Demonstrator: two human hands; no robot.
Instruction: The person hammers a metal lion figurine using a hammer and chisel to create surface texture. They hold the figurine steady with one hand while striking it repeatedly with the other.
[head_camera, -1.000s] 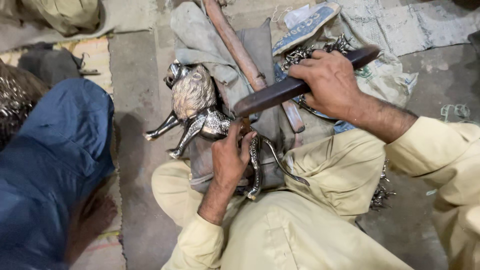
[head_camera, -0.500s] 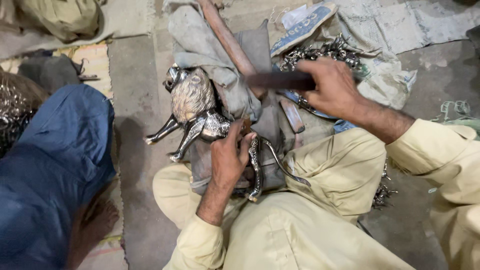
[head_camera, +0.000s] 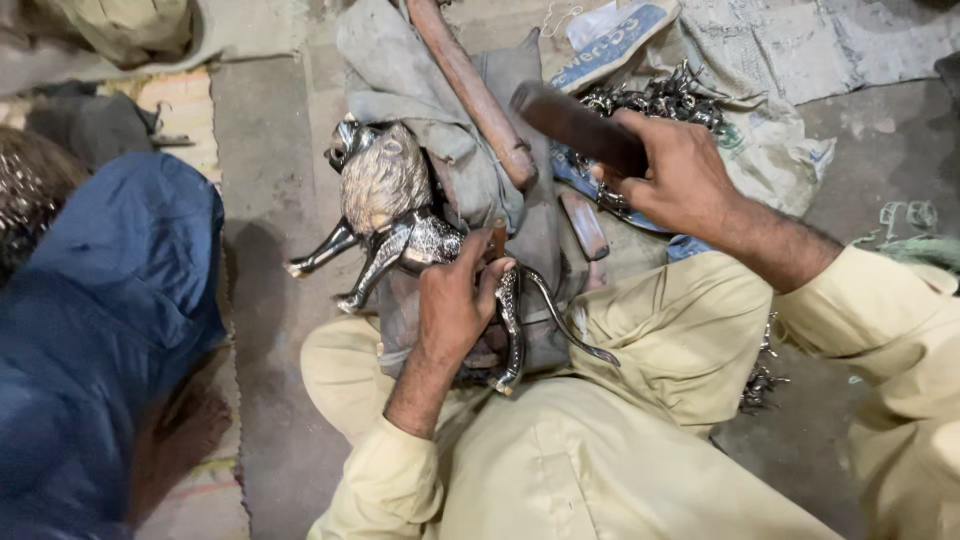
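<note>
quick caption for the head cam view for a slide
Seated person's left hand steadies a silver metal lion figure on grey cloth while the right hand grips a dark wooden tool.

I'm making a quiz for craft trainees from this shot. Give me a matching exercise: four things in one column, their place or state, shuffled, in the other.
Things:
1. right hand
2. left hand
3. metal lion figure
4. pile of small metal pieces

Places or states:
A. lying on grey cloth over the lap
B. on a printed sack, behind the raised hand
C. raised, gripping a dark wooden bat
D. pressing a small tool against the figure's rear

Pairs: 1-C, 2-D, 3-A, 4-B
</note>
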